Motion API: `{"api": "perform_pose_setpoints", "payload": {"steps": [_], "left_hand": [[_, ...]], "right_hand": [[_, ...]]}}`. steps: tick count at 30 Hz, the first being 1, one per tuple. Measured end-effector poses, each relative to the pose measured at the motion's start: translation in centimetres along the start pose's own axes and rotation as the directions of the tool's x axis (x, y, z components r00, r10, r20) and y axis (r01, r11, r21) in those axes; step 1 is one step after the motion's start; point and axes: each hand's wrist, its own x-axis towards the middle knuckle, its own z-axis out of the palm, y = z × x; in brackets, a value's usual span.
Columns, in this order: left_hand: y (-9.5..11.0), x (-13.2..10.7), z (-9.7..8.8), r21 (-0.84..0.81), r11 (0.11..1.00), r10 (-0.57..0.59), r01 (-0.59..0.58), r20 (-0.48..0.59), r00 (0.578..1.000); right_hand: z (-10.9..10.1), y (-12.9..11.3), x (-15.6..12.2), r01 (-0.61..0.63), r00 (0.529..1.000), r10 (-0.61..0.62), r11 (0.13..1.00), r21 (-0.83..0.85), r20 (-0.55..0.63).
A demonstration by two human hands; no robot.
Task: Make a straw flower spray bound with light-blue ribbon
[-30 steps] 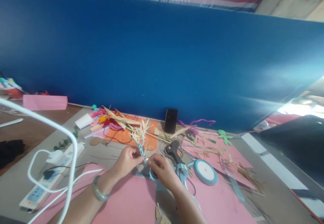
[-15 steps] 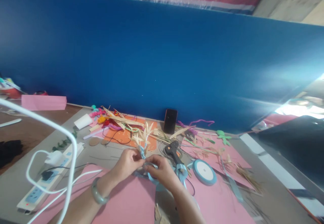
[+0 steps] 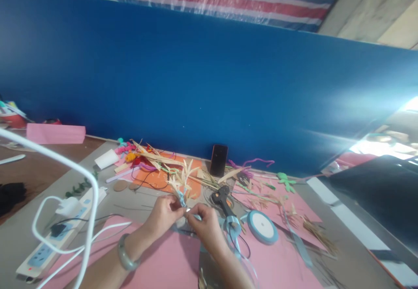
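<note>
Straw-coloured, the dried-leaf sprig (image 3: pixel 181 180) stood above the pink paper (image 3: pixel 163 263) in the head view, its stem wound in blue ribbon (image 3: pixel 181 200). The left hand (image 3: pixel 162 216) pinched that stem tight. The right hand (image 3: pixel 205 224) pinched the ribbon just beside it. A glue gun (image 3: pixel 222 196) and ribbon spool (image 3: pixel 262 226) lay near the right hand.

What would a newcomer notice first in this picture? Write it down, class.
The big blue board fills the back. In the lower middle, the left hand and right hand pinch a straw sprig wrapped in pale blue ribbon. A white cable loops across the left foreground, and a ribbon spool lies right of the hands.
</note>
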Motion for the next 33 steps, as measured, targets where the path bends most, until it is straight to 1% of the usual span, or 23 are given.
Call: {"api": "perform_pose_setpoints", "payload": {"steps": [2,3,6,8,9,11,13,19,22,25,27,31,33], "left_hand": [[-0.2,0.1,0.1,-0.029,1.000,-0.006,0.006,-0.001,1.000],[-0.5,0.1,0.1,-0.045,0.999,-0.012,0.012,-0.003,1.000],[-1.3,0.1,0.4,-0.048,0.999,0.005,-0.007,-0.044,0.999],[-1.7,0.1,0.6,-0.043,0.999,0.026,-0.029,-0.079,0.997],[-1.8,0.1,0.7,-0.044,0.998,0.032,-0.036,-0.092,0.995],[-1.9,0.2,0.7,-0.045,0.998,0.035,-0.040,-0.108,0.994],[-1.9,0.3,0.8,-0.050,0.998,0.033,-0.039,-0.118,0.992],[-1.6,0.4,0.7,-0.074,0.997,0.009,-0.020,-0.152,0.988],[-1.8,0.3,0.9,-0.092,0.996,-0.026,0.009,-0.186,0.982],[-2.1,0.2,1.3,-0.215,0.974,-0.101,0.064,-0.168,0.981],[-2.2,0.1,1.6,-0.303,0.950,-0.122,0.070,-0.153,0.981],[-1.9,-0.1,1.7,-0.375,0.924,-0.142,0.074,-0.157,0.977],[-1.7,-0.2,1.7,-0.403,0.911,-0.160,0.091,-0.140,0.977]], "right_hand": [[0.6,0.5,-0.5,0.132,0.987,-0.143,0.981,-0.141,-0.077],[0.9,0.7,-0.7,0.206,0.967,-0.232,0.953,-0.222,-0.100],[1.7,1.0,-1.5,0.398,0.874,-0.478,0.809,-0.432,-0.091],[2.0,1.0,-1.8,0.459,0.819,-0.570,0.721,-0.519,-0.068],[2.1,0.9,-1.9,0.475,0.799,-0.599,0.689,-0.547,-0.060],[2.2,0.8,-1.8,0.495,0.772,-0.635,0.643,-0.584,-0.045],[2.2,0.9,-1.8,0.509,0.757,-0.654,0.608,-0.609,-0.020],[2.1,0.8,-2.0,0.496,0.740,-0.672,0.515,-0.699,0.030],[2.0,0.7,-2.0,0.501,0.729,-0.684,0.499,-0.707,0.034],[2.0,0.6,-1.9,0.489,0.713,-0.701,0.493,-0.720,0.004],[1.9,0.5,-1.8,0.482,0.708,-0.706,0.491,-0.726,-0.008],[1.8,0.4,-1.9,0.477,0.715,-0.700,0.479,-0.736,0.008],[1.7,0.4,-1.9,0.471,0.718,-0.696,0.479,-0.740,0.006]]}}
